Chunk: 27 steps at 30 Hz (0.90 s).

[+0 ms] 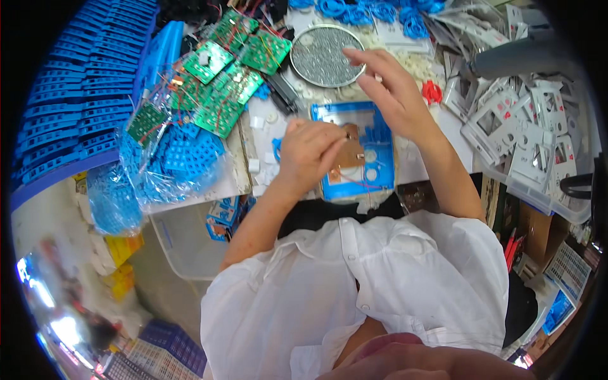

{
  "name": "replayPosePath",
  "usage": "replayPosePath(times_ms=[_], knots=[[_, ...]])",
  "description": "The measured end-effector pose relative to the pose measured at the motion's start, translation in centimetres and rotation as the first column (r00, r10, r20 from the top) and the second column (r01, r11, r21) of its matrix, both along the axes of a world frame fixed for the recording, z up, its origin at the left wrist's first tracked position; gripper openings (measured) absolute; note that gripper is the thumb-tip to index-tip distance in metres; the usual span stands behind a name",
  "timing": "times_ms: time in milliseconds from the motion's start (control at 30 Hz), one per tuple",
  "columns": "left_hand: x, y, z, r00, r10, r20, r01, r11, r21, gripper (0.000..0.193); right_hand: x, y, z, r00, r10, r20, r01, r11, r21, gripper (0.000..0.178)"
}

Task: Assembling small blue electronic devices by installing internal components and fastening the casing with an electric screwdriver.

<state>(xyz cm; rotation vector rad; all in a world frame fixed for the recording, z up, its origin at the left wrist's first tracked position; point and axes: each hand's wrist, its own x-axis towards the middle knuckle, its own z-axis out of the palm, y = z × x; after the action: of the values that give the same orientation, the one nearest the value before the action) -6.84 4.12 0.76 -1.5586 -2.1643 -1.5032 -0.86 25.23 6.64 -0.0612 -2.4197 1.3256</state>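
A blue plastic housing point(328, 189) lies on the table in front of me, with a brown circuit board point(350, 158) inside it. My left hand point(309, 151) is over the housing's left side, fingers curled together and tips at the board's upper edge. Whatever they pinch is too small to make out. My right hand point(400, 98) reaches over the housing's upper right, fingers stretched and apart. Its fingertips are at the right rim of a round dish point(328, 56) full of small silvery metal pieces, likely screws. I see nothing held in that hand.
Green circuit boards point(229, 95) with wires are piled at the left, beside bagged blue parts point(183, 155). Stacked blue housings point(76, 82) fill the far left. White panels point(532, 133) heap in a clear bin at the right, under a grey arm-like object point(516, 58). A red piece point(432, 92) lies nearby.
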Motion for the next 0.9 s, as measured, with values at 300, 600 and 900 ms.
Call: replayPosePath(times_ms=[300,600,900], knots=[[0.2,1.3,-0.2,0.987,-0.026,0.158,0.005,0.991,0.133,0.013,-24.9,10.6,-4.5,0.859,-0.51,0.03,0.359,0.644,0.676,0.018],[0.4,0.7,-0.7,0.968,0.075,0.238,-0.109,0.985,0.133,0.014,-26.3,8.5,-5.3,0.821,-0.541,-0.183,0.492,0.506,0.709,0.016],[0.6,0.9,-0.8,0.988,0.102,0.117,-0.116,0.985,0.124,0.013,-1.2,1.9,-0.1,0.921,-0.195,-0.336,0.317,0.878,0.359,0.038]])
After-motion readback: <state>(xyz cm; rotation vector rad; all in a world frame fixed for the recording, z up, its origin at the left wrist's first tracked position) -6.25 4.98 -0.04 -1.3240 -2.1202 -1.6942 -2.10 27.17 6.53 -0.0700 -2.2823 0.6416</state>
